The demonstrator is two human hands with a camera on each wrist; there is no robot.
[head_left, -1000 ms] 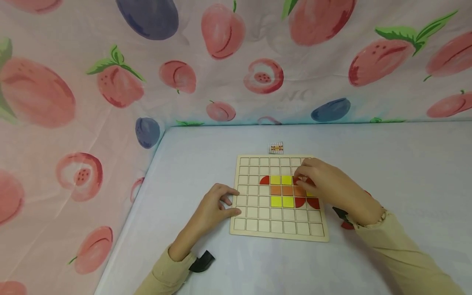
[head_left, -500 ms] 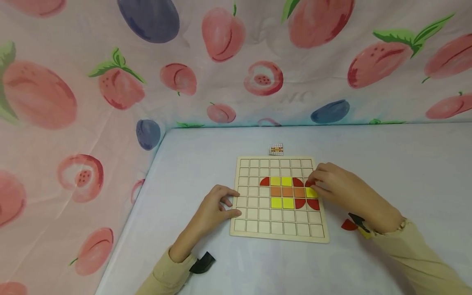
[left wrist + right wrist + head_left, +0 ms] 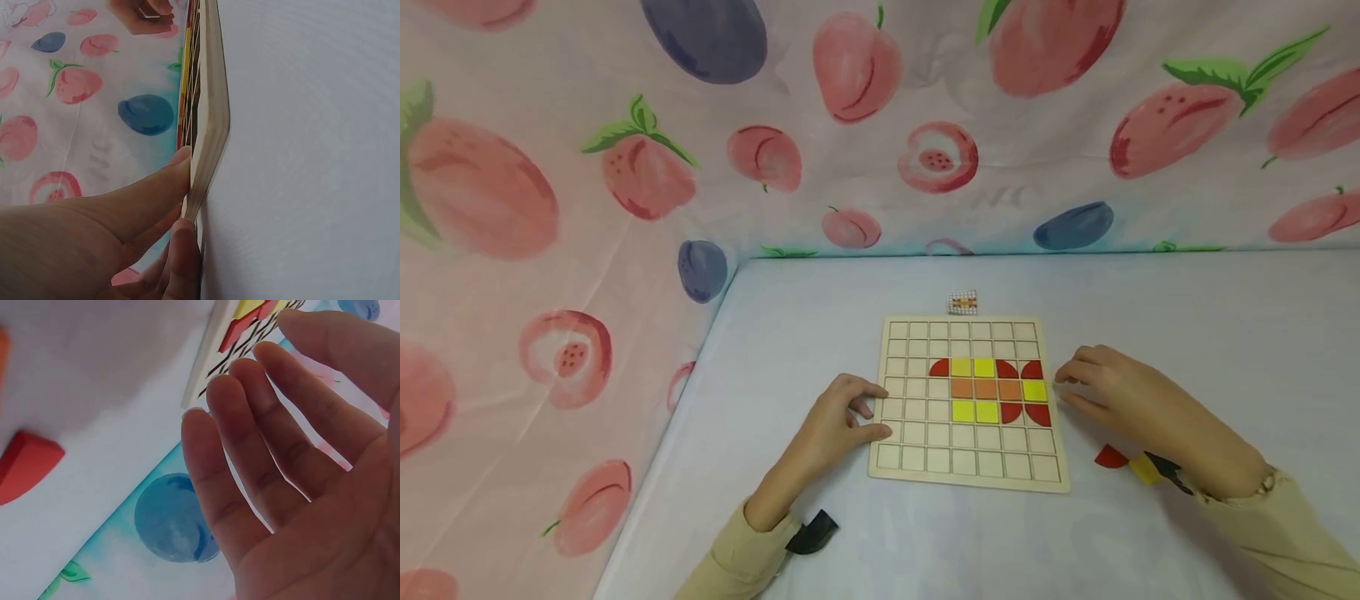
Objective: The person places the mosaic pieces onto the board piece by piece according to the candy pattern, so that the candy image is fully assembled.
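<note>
The board (image 3: 913, 458) lay on the table (image 3: 805, 325), its left edge touched by the left hand's (image 3: 835, 412) parted thumb and fingers, probably to steady it. Just right of the board, the right hand (image 3: 1127, 400) held nothing. A loose red tile (image 3: 1111, 457) and yellow tile (image 3: 1145, 470) lay nearby, presumably kept within reach. Only the right wrist view showed that hand's bare palm; the left, the board's thickness.

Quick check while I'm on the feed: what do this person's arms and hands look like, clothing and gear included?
The left hand and right hand are ungloved. The left sleeve and right sleeve are plain beige and long, reaching near the wrists. A curved black piece, possibly a camera mount, juts out beside the left cuff; another dark piece shows, partly hidden, by the right wrist.
</note>
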